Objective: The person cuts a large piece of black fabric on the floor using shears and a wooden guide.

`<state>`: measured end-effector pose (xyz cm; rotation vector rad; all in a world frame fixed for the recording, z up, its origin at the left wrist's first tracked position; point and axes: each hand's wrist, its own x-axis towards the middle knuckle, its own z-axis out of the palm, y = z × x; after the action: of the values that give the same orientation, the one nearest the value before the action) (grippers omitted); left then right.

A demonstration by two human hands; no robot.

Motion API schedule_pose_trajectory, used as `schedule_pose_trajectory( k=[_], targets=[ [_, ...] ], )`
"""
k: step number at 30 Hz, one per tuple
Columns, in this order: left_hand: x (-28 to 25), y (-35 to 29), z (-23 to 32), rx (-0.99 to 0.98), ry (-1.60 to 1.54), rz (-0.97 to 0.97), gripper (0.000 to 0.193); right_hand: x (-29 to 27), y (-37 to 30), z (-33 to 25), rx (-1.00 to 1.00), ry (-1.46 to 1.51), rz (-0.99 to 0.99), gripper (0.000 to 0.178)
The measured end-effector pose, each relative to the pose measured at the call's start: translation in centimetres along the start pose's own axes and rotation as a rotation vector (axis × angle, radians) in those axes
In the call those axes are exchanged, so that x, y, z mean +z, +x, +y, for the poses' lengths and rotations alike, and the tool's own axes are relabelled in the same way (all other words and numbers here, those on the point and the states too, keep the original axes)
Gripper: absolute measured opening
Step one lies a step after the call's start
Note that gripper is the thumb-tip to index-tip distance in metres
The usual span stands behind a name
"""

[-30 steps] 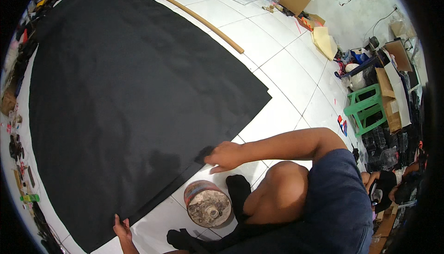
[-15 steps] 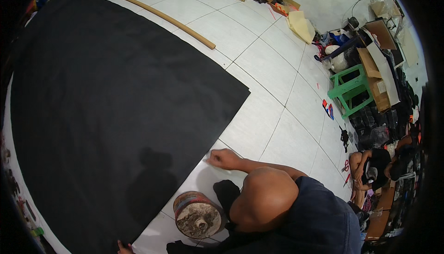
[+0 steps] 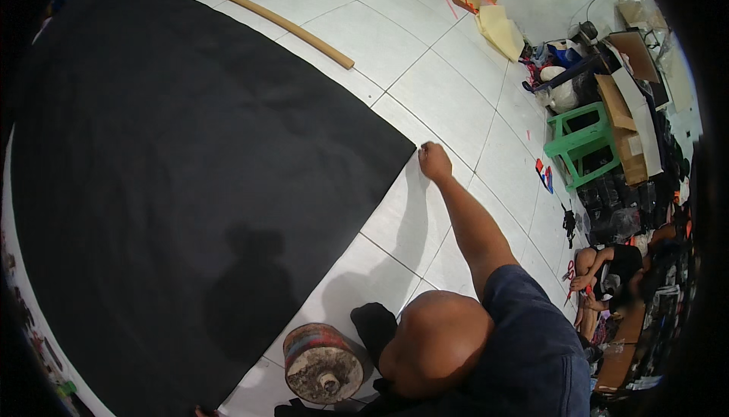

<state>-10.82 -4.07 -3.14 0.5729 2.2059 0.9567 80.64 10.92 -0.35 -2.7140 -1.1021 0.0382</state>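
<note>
A large black sheet [image 3: 190,136] of smooth material lies flat over the white tiled floor on the left. My right arm is stretched out, and my right hand [image 3: 435,162] is closed at the sheet's right corner, its fingertips right at the edge. Whether they pinch the sheet or something small is hidden. Only a bit of my left hand [image 3: 203,412] shows at the lower edge of the view, by the sheet's near corner; its fingers are mostly cut off. Beside my bent knee stands a worn round weight-like block [image 3: 325,375] with a central knob.
A long tan tube [image 3: 258,11] lies along the sheet's far edge. To the right are a green stool [image 3: 581,143], cardboard [image 3: 619,105], bags and clutter. A seated person [image 3: 607,273] is at the far right near red scissors [image 3: 570,269].
My right hand has moved forward and right along the sheet's edge to its corner, with the arm straightening. The view has shifted slightly, and less of my left hand shows.
</note>
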Motion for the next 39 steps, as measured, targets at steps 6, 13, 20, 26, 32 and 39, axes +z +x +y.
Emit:
schedule_pose_trajectory(
  k=[6,13,20,26,32,39],
  targets=[
    [0.8,0.9,0.0,-0.097,-0.197,0.114,0.043,0.6,3.7,-3.9,-0.106,-0.073,-0.110,0.046],
    [0.1,1.0,0.3,-0.152,-0.116,0.097,0.045,0.9,4.4,-3.8,-0.091,-0.024,-0.196,0.038],
    [-0.3,1.6,-0.9,-0.085,-0.071,0.070,0.045,1.6,4.8,-3.1,-0.089,0.061,-0.199,0.040],
    [-2.2,3.5,-2.4,-0.044,0.126,-0.004,0.044,2.1,5.9,-1.8,0.009,0.201,-0.268,0.041],
    [-0.8,1.9,-0.9,-0.024,0.084,0.046,0.043,3.7,6.1,-0.4,0.135,0.255,-0.259,0.039],
    [-1.2,2.0,-0.8,-0.139,-0.100,-0.046,0.047,3.7,6.3,-0.9,0.202,0.137,-0.278,0.036]
  ],
)
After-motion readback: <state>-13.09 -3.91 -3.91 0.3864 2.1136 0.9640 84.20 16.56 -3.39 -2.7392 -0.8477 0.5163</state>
